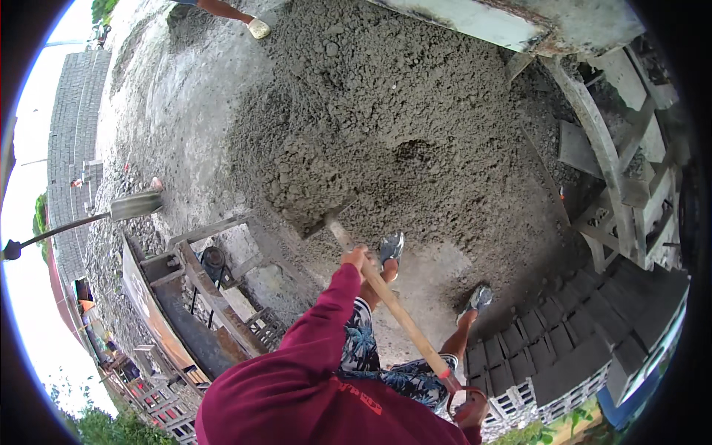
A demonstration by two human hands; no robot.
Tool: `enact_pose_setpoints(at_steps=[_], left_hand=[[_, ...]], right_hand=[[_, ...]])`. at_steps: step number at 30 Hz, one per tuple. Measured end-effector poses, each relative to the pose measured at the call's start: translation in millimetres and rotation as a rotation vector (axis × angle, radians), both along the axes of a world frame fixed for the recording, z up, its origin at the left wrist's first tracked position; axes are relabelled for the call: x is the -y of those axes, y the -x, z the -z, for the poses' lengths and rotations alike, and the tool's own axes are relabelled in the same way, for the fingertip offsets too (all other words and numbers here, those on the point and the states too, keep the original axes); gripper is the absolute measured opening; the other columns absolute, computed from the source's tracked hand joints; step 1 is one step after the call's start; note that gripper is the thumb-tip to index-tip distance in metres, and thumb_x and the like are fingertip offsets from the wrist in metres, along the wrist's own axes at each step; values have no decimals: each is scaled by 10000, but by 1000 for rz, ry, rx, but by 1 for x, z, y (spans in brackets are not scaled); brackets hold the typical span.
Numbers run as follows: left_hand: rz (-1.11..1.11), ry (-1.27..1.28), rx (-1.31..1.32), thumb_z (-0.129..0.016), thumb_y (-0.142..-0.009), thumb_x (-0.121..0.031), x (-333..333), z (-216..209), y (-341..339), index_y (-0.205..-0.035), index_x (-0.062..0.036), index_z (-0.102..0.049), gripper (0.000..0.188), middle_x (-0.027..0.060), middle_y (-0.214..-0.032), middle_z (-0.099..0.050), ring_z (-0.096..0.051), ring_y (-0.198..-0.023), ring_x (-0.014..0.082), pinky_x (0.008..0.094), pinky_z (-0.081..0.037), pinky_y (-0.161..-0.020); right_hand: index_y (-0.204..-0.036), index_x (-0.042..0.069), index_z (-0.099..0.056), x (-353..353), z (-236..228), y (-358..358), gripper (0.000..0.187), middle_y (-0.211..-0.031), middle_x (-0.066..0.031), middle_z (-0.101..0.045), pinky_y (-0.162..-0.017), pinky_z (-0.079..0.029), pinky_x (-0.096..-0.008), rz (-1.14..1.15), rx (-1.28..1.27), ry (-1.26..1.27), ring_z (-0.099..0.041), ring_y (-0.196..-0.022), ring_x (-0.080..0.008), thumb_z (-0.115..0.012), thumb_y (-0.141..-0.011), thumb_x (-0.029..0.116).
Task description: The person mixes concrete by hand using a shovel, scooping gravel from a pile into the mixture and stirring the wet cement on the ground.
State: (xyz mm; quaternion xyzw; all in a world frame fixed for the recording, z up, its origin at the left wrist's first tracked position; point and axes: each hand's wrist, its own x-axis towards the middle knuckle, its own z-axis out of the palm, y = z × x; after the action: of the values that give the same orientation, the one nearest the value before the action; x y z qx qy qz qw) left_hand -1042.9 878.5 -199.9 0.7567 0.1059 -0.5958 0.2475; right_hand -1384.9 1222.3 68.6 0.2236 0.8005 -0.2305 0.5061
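Observation:
A shovel (406, 320) with a pale wooden shaft slants across my front. My left hand (356, 259) wraps round the shaft low down, close to the blade. At the upper end, my right hand (472, 410) is closed on the shovel's reddish handle and partly cut by my sleeve. The blade lies at the near edge of a wide heap of damp grey concrete mix (371, 126), with lumps of mix on and around it. A dark hollow shows in the heap, ahead and to the right of the blade. My feet stand apart just behind it.
Stacked grey concrete blocks (586, 356) rise at the near right. Wooden framing (604, 141) borders the far right. A wooden frame with a trough (196, 319) stands at the left, beyond it another shovel blade (137, 205). A person's foot (258, 28) shows at the far edge.

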Motion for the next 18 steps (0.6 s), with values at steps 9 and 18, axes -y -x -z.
enact_pose_setpoints(at_steps=[9,18], left_hand=[[613,-133,1162,-722,-732,-375,128,-98,-185,-961,20,-627,466,164,-1020,-660,-658,-963,260,381,-522,-793],[-71,332,-5,-558,-824,-157,-86,-114,10,-889,-121,-459,124,63,-769,-478,-525,-653,242,432,-487,-594]], right_hand=[[-964,24,-595,184,117,-28,373,-771,-101,-634,-463,-395,-371,523,849,556,-535,-506,-186,-540,-838,371],[-940,36,-548,-49,31,152,208,-671,-65,-587,-483,-443,-290,190,190,480,-536,-510,-166,-629,-768,123]])
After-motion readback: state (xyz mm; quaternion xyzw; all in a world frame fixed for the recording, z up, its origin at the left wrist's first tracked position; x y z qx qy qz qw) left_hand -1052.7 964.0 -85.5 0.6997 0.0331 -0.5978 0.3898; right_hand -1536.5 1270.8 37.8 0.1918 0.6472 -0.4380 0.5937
